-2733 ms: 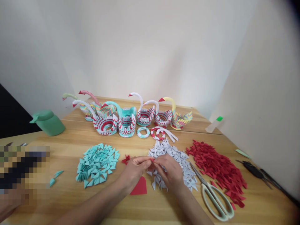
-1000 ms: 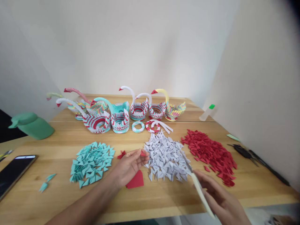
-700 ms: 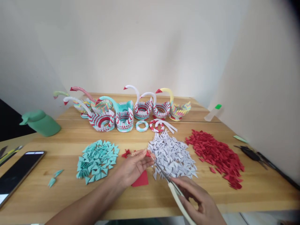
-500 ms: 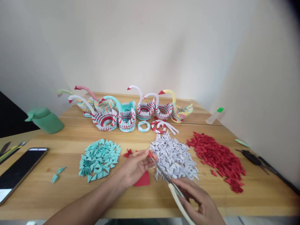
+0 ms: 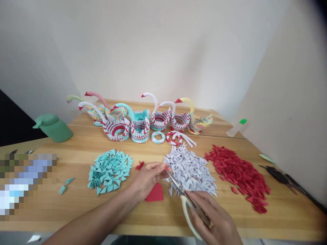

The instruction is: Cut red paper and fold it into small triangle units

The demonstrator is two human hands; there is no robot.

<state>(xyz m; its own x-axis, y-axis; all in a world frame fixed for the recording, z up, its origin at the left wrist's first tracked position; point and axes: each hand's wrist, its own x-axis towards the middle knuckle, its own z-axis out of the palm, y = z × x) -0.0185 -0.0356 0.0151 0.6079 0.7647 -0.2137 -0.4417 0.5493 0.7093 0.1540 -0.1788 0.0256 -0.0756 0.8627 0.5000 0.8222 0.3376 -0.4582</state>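
Observation:
Between the thumb and fingers of my left hand (image 5: 149, 177) is a small red paper piece (image 5: 166, 167), pinched above the table's middle. My right hand (image 5: 217, 217) grips scissors (image 5: 181, 188) with cream handles, fingers in the loops. Their blade tips reach up to the red piece at my left fingertips; whether they touch it I cannot tell. Under my left wrist lies a flat red paper sheet (image 5: 154, 193). A little folded red paper (image 5: 139, 165) rests just beyond that hand. The white folded-paper pile (image 5: 191, 168) spreads behind the scissors.
Teal folded pieces (image 5: 109, 172) are heaped left, red ones (image 5: 237, 173) right. Several paper swans (image 5: 140, 126) line the back, with paper rings (image 5: 157, 137) in front. A green jug (image 5: 55, 127) stands left. Dark-handled tools (image 5: 278, 177) lie at the right edge.
The scissors have turned in my right hand and their handles look farther apart. My left hand keeps its pinch on the red paper piece. The whole view has shifted slightly.

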